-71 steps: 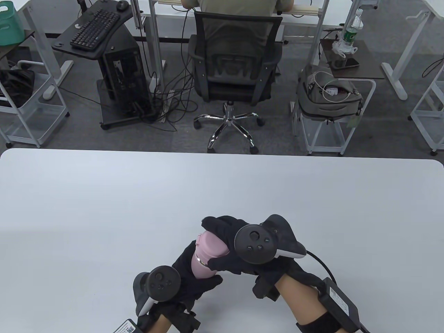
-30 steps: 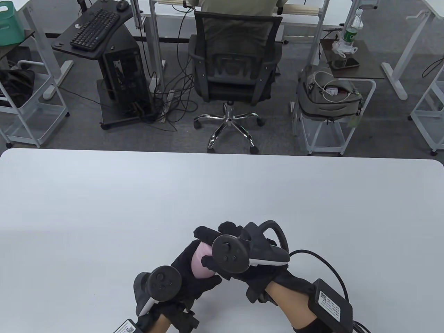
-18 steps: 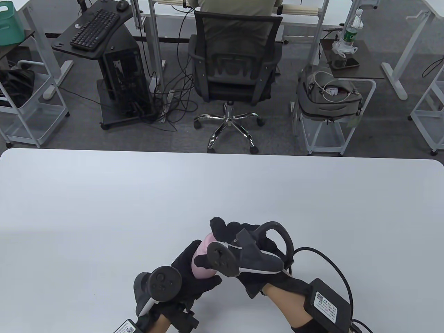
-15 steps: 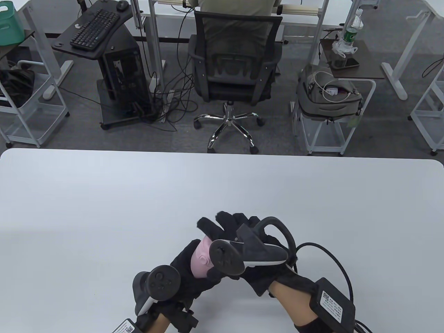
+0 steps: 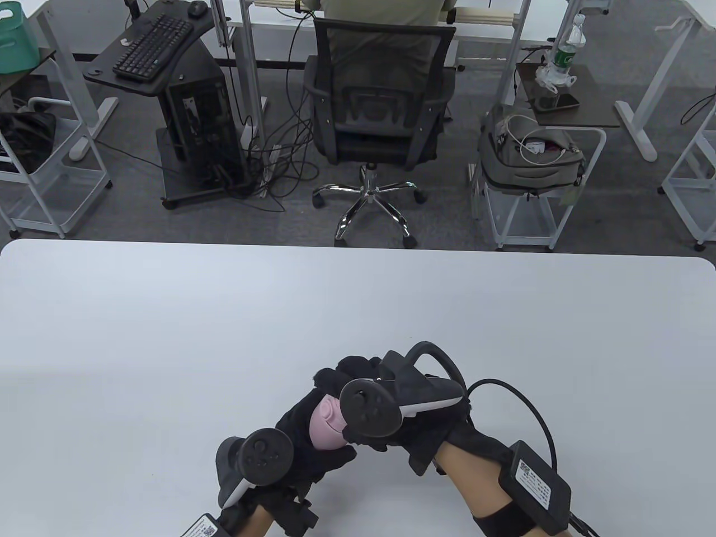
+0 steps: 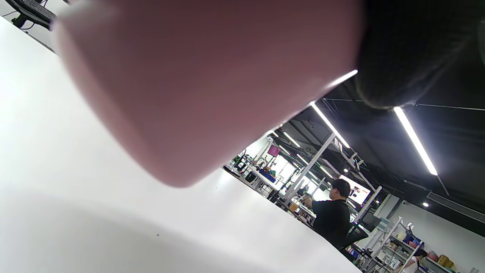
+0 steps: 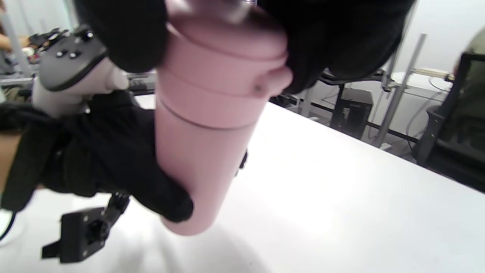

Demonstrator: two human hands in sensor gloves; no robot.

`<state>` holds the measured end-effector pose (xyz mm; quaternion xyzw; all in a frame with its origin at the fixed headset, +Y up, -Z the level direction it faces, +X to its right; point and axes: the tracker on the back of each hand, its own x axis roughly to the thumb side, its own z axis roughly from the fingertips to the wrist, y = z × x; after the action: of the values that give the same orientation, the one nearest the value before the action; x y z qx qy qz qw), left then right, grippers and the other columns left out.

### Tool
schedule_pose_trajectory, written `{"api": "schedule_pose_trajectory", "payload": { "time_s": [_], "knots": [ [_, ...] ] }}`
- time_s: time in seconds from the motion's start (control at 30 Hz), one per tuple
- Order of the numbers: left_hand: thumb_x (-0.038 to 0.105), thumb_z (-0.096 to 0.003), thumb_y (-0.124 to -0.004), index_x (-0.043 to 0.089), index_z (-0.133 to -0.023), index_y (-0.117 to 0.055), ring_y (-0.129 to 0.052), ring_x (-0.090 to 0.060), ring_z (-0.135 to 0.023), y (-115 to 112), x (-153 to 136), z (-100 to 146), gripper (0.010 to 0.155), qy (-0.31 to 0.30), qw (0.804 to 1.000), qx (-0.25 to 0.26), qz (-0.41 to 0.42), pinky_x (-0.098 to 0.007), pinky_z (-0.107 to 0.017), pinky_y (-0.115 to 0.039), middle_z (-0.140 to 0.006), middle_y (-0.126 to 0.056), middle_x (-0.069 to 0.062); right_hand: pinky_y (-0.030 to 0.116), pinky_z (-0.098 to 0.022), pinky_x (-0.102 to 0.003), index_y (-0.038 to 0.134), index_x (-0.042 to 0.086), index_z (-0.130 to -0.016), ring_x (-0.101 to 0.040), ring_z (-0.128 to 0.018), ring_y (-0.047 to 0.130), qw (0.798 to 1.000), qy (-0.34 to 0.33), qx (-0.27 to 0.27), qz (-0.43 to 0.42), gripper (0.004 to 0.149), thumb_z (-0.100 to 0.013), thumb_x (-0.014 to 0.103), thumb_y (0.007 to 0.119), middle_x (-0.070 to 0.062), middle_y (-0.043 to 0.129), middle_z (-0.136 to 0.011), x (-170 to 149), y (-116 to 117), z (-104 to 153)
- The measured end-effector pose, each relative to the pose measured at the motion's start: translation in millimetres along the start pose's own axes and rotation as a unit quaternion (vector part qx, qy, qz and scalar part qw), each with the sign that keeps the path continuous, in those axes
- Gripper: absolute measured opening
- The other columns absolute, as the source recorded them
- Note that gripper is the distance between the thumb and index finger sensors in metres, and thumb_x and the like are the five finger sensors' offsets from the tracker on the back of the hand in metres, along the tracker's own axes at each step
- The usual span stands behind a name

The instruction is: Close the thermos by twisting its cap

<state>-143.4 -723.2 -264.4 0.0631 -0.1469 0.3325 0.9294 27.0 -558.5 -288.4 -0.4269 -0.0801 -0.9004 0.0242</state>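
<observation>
Two gloved hands meet around one pink thermos (image 5: 326, 426) near the table's (image 5: 168, 335) six o'clock edge, as we see it from the table view. Our left hand (image 5: 305, 442) comes in from seven o'clock and wraps the thermos body from below and behind, its fingers curled around the pink wall; in the right wrist view the same black glove (image 7: 106, 159) cups the lower half of the thermos (image 7: 204, 125), which is held tilted and lifted off the white tabletop (image 7: 341, 197). Our right hand (image 5: 403, 425) reaches in from four o'clock and closes over the top end, the fingers (image 5: 335, 377) bent over the pink cap (image 7: 227, 72) and a thumb at its near side. In the right wrist view we see the cap seated on the body with a thin seam between them and a small hinge bump at its three o'clock side; the gloved fingers (image 7: 333, 41) grip it from both sides. The trackers sit on the backs of both hands, the left tracker (image 5: 254, 456) at eight o'clock from the thermos and the right tracker (image 5: 391, 397) just over it. From the left wrist view we make out only a blurred pink surface (image 6: 197, 83) filling most of the picture, with a fingertip (image 6: 401, 60) at its two o'clock corner. A black cable (image 5: 523, 400) runs from the right tracker to a box on the right wrist (image 5: 534, 486).
</observation>
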Motion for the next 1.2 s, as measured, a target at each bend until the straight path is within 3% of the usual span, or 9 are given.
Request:
{"api": "schedule_pose_trajectory", "payload": {
  "time_s": [0.17, 0.33, 0.4, 0.5, 0.57, 0.67, 0.83, 1.0, 1.2],
  "knots": [
    [0.072, -0.0221, -0.085, 0.025, -0.111, -0.028, -0.059, -0.038, -0.100, 0, 0, 0, 0.115, 0.001, 1.000, -0.001, -0.005, -0.053, -0.069, -0.066, -0.113, -0.048, -0.018, 0.081, -0.054, -0.055, 0.044, 0.002, -0.118, -0.030, -0.070, 0.095, 0.997, 0.055, -0.036, 0.028, 0.083, -0.061, 0.061, 0.056, -0.021, 0.084, -0.094, -1, 4, -1],
    [0.072, -0.0221, -0.085, 0.025, -0.111, -0.028, -0.059, -0.038, -0.100, -1, 0, 0, 0.115, 0.000, 1.000, -0.001, -0.006, -0.053, -0.069, -0.066, -0.113, -0.048, -0.018, 0.085, -0.043, -0.049, 0.051, 0.002, -0.116, -0.023, -0.052, 0.100, 0.992, 0.089, -0.055, 0.067, 0.085, -0.060, 0.066, 0.044, -0.013, 0.094, -0.078, 3, 4, -3],
    [0.072, -0.0221, -0.085, 0.025, -0.111, -0.028, -0.059, -0.038, -0.100, -1, 0, 0, 0.115, 0.003, 1.000, -0.001, -0.002, -0.053, -0.069, -0.066, -0.113, -0.048, -0.018, 0.085, -0.046, -0.051, 0.046, 0.002, -0.118, -0.027, -0.058, 0.100, 0.992, 0.089, -0.058, 0.068, 0.087, -0.060, 0.067, 0.042, -0.015, 0.093, -0.083, 3, 3, -2],
    [0.072, -0.0221, -0.085, 0.025, -0.110, -0.028, -0.059, -0.038, -0.100, 0, -2, -1, 0.115, 0.009, 1.000, 0.001, 0.000, -0.053, -0.069, -0.066, -0.113, -0.048, -0.018, 0.073, -0.058, -0.070, 0.029, 0.015, -0.121, -0.059, -0.088, 0.081, 0.996, 0.058, -0.059, 0.043, 0.081, -0.062, 0.067, 0.049, -0.039, 0.061, -0.113, 5, 0, 4],
    [0.072, -0.0222, -0.085, 0.025, -0.110, -0.028, -0.059, -0.038, -0.100, 0, -3, -1, 0.115, 0.012, 1.000, 0.001, 0.004, -0.053, -0.069, -0.066, -0.113, -0.048, -0.018, 0.070, -0.060, -0.076, 0.026, 0.023, -0.119, -0.066, -0.095, 0.071, 1.000, 0.015, -0.024, 0.008, 0.074, -0.064, 0.057, 0.061, -0.044, 0.047, -0.117, 8, -2, 5],
    [0.072, -0.0221, -0.085, 0.025, -0.110, -0.028, -0.059, -0.038, -0.100, 1, -4, -1, 0.115, 0.015, 1.000, 0.002, 0.008, -0.053, -0.069, -0.066, -0.113, -0.048, -0.018, 0.068, -0.061, -0.078, 0.033, 0.024, -0.118, -0.068, -0.096, 0.068, 1.000, 0.000, 0.005, -0.016, 0.067, -0.065, 0.041, 0.069, -0.048, 0.041, -0.116, 12, -3, 5],
    [0.072, -0.0220, -0.085, 0.025, -0.110, -0.028, -0.059, -0.038, -0.100, 1, -4, -1, 0.115, 0.013, 1.000, 0.003, 0.007, -0.053, -0.069, -0.066, -0.113, -0.048, -0.018, 0.073, -0.062, -0.068, 0.042, 0.020, -0.117, -0.059, -0.093, 0.077, 1.000, 0.002, -0.003, 0.015, 0.058, -0.065, 0.032, 0.066, -0.045, 0.052, -0.112, 16, -3, 3],
    [0.072, -0.0219, -0.085, 0.025, -0.110, -0.028, -0.059, -0.038, -0.100, 1, -3, -1, 0.115, 0.009, 1.000, 0.005, 0.006, -0.053, -0.069, -0.066, -0.113, -0.048, -0.018, 0.079, -0.057, -0.058, 0.039, 0.017, -0.119, -0.044, -0.081, 0.088, 0.999, 0.041, -0.017, 0.014, 0.059, -0.068, 0.042, 0.056, -0.040, 0.066, -0.104, 11, -1, 2],
    [0.072, -0.0220, -0.085, 0.025, -0.110, -0.028, -0.059, -0.038, -0.100, 1, -2, -1, 0.115, 0.005, 1.000, 0.002, 0.003, -0.053, -0.069, -0.066, -0.113, -0.048, -0.018, 0.085, -0.043, -0.046, 0.050, 0.015, -0.117, -0.025, -0.054, 0.098, 0.989, 0.085, -0.059, 0.101, 0.064, -0.066, 0.053, 0.041, -0.023, 0.089, -0.083, 14, 0, 1]
  ]
}}
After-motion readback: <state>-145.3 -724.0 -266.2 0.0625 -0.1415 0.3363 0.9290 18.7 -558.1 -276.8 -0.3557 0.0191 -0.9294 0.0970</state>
